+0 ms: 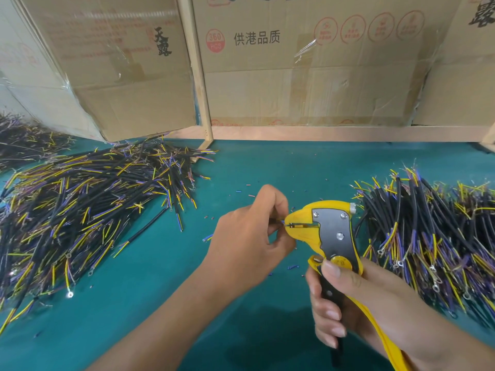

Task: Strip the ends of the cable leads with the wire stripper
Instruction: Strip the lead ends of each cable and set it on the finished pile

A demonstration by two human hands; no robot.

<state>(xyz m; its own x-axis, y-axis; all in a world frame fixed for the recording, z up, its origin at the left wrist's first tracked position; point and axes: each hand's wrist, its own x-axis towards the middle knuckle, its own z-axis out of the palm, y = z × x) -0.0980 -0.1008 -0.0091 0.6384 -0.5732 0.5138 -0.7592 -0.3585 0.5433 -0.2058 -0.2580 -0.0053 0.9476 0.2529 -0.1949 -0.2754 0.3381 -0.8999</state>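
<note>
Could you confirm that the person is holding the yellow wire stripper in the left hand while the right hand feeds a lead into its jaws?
Not quite: the hands are swapped. In the head view the right hand grips the yellow wire stripper by its handles, while the left hand feeds the lead into its jaws.

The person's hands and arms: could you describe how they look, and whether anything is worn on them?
Both the left hand and the right hand are bare, with no gloves, rings or watch visible. Both forearms are bare too; no sleeve appears in the head view. The fingernails on the right hand are short and unpainted.
</note>
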